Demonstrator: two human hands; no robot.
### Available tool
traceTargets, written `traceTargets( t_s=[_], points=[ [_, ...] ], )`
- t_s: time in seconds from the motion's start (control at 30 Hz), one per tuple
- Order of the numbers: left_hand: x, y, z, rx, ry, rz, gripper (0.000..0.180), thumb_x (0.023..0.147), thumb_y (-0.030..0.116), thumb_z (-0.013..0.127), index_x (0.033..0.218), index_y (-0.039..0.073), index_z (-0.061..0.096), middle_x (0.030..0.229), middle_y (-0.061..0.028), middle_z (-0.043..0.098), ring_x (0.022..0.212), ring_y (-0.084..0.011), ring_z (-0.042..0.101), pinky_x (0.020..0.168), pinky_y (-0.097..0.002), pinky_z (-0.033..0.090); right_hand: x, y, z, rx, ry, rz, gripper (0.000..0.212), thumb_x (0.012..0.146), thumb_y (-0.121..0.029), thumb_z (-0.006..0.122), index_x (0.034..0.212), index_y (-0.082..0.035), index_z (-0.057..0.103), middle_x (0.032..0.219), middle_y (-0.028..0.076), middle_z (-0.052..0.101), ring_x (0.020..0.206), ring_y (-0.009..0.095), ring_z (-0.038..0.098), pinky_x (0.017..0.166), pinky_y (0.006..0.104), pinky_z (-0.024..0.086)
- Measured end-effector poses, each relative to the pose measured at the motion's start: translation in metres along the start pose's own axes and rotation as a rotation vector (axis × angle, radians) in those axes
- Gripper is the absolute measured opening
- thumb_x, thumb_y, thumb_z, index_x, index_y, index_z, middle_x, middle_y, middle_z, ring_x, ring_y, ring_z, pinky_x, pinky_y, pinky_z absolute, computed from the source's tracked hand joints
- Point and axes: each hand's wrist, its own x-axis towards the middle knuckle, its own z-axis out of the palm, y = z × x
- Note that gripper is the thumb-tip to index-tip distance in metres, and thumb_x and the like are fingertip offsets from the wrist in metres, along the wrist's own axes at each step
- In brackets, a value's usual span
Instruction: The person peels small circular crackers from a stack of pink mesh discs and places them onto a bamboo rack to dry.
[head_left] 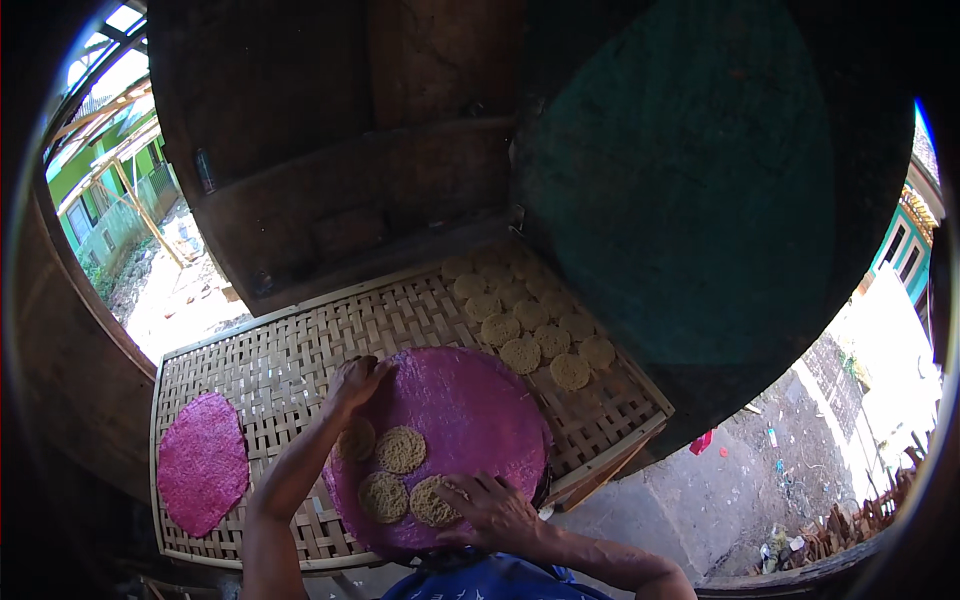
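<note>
A large round pink-purple tray (465, 400) rests on a woven bamboo rack in front of me. Its near-left part bears several round, tan crackers (402, 450) with a coarse, noodle-like texture. At the tray's far-left rim my left hand (358, 382) has its fingers curled over the edge. Down at the near side, my right hand (497, 512) has its fingers on the right edge of the nearest cracker (431, 501), which lies on the pink surface; the thumb is set apart from the fingers.
More round crackers lie in rows on the far-right part of the bamboo rack (330, 335). A bright pink oval sheet (202, 465) lies at its left end. Dark wooden walls (300, 100) stand behind. Concrete ground (690, 500) with scattered litter shows at the right.
</note>
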Motion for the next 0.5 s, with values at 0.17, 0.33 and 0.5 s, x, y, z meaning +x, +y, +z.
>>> traceTargets(
  t_s=[0.17,0.33,0.5],
  points=[
    [0.007,0.018,0.007,0.005,-0.007,0.063,0.058,0.087,0.058,0.053,0.096,0.004,0.073,0.088,-0.0198,0.070,0.087,-0.0354,0.068,0.078,-0.0452,0.050,-0.009,0.004,0.003,-0.050,-0.053,0.053,0.070,0.077,-0.046,0.073,0.132,-0.009,0.049,0.126,0.011,0.049,0.107,0.029,0.053,0.082,0.0429,0.053],
    [0.012,0.001,0.000,-0.036,-0.124,-0.064,0.069,0.078,0.069,0.060,0.091,0.003,0.073,0.089,-0.0196,0.071,0.086,-0.0344,0.068,0.078,-0.0451,0.051,-0.007,0.005,0.005,-0.041,-0.093,0.058,0.066,0.081,-0.050,0.068,0.132,-0.011,0.052,0.127,0.010,0.051,0.109,0.030,0.051,0.085,0.0472,0.054],
    [0.006,-0.008,-0.004,-0.144,-0.204,-0.109,0.067,0.074,0.069,0.064,0.082,0.004,0.075,0.073,-0.0102,0.070,0.068,-0.0197,0.065,0.066,-0.0371,0.049,-0.010,0.010,0.005,0.022,-0.115,0.050,0.064,0.079,-0.038,0.072,0.132,-0.010,0.048,0.129,0.012,0.047,0.111,0.031,0.051,0.084,0.0434,0.056]
  ],
)
